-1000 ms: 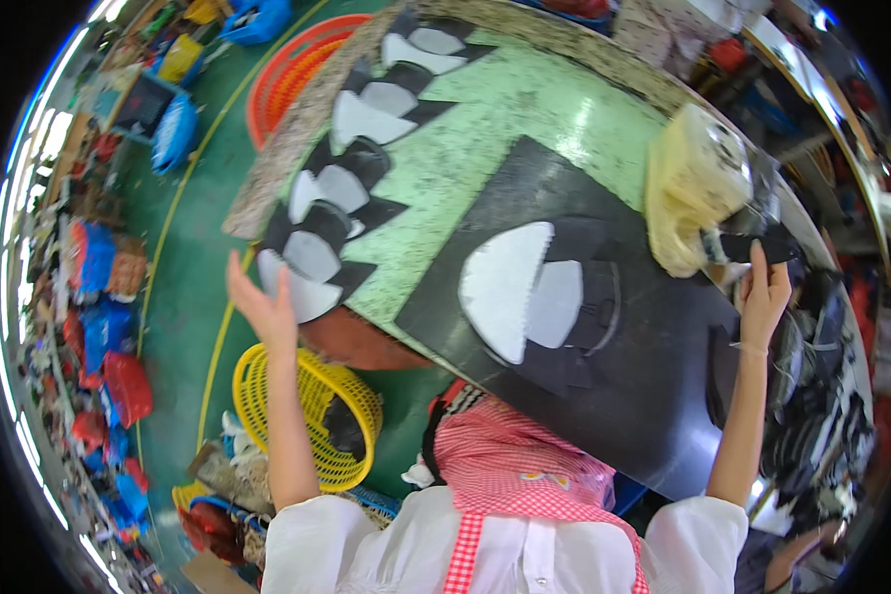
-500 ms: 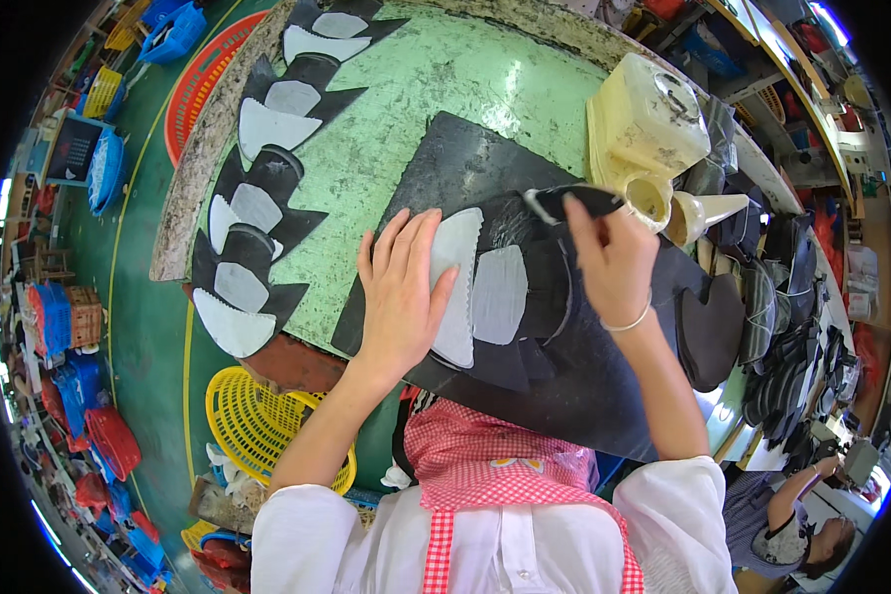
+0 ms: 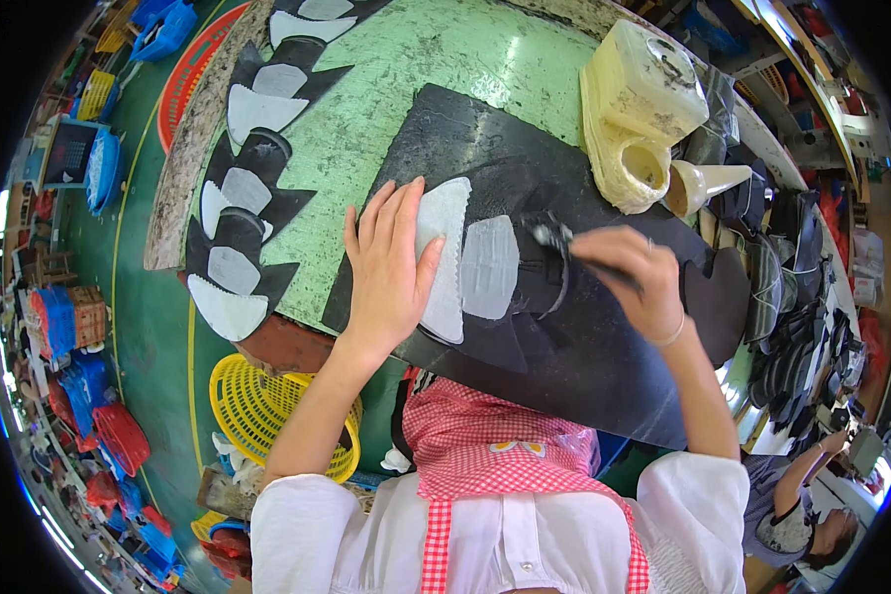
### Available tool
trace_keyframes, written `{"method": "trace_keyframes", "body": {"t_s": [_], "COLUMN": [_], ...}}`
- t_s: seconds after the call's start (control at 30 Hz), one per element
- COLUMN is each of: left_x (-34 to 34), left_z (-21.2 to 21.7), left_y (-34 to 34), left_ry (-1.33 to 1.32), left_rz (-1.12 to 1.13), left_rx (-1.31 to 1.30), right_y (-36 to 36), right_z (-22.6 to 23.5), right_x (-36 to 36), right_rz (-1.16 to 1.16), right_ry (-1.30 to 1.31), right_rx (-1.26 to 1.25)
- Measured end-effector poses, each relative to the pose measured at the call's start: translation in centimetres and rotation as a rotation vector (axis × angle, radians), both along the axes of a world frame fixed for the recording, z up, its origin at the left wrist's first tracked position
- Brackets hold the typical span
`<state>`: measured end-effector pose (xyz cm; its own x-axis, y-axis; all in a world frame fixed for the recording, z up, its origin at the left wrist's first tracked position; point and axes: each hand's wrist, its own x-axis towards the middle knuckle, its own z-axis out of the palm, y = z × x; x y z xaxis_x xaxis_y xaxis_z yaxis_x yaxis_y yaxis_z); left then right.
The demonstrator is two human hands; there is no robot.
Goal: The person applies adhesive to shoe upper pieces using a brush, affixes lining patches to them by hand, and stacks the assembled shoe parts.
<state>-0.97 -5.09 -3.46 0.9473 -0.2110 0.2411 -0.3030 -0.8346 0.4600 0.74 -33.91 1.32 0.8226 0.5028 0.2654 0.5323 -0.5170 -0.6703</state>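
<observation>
Brush [image 3: 554, 238]: pinched in our right hand [image 3: 632, 287], bristles on the black board [image 3: 564, 346].
Left hand [image 3: 391, 267]: fingers spread, flat on a white shoe piece [image 3: 447, 259].
Desk [image 3: 406, 99]: worn green top beneath the board.
Glue jug [image 3: 639, 109]: beyond the board.
Room: green floor, yellow basket [image 3: 257, 411] below the board.

Yellowish plastic jug [image 3: 640, 99], squarish, grimy, lay on side at far right of green tabletop [image 3: 436, 89], open mouth toward person. No labels, signs or screens were legible.
</observation>
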Motion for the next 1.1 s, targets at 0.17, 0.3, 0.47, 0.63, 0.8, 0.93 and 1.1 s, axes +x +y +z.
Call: {"method": "trace_keyframes", "body": {"t_s": [0.17,0.3,0.47,0.63,0.8,0.93,1.1], "left_x": [-0.1,0.0,0.7,1.0,1.5,7.2,22.1], "left_z": [0.2,-0.1,-0.1,0.1,2.3,2.9,0.3], "left_y": [-0.1,0.5,0.0,0.4,1.9,2.9,3.8], "left_ry": [0.0,-0.03,-0.043,-0.088,-0.039,0.015,-0.089], "left_rz": [0.003,-0.006,-0.018,0.0,-0.068,0.023,0.273], "left_rx": [0.03,0.05,0.03,0.031,-0.216,-0.8,-1.1], "right_y": [-1.2,2.4,2.6,0.9,-1.5,-4.6,-5.5], "right_z": [1.5,2.0,-0.6,1.4,4.0,2.2,1.6], "right_x": [-2.7,-0.8,-3.4,-5.3,-4.6,-3.3,1.4], "right_rz": [0.177,-0.005,0.309,0.465,-0.16,-0.461,-0.618], "right_ry": [0.079,-0.009,-0.079,0.099,0.427,0.397,0.005], "right_rx": [0.15,0.199,-0.005,0.0,0.5,0.561,0.288]}}
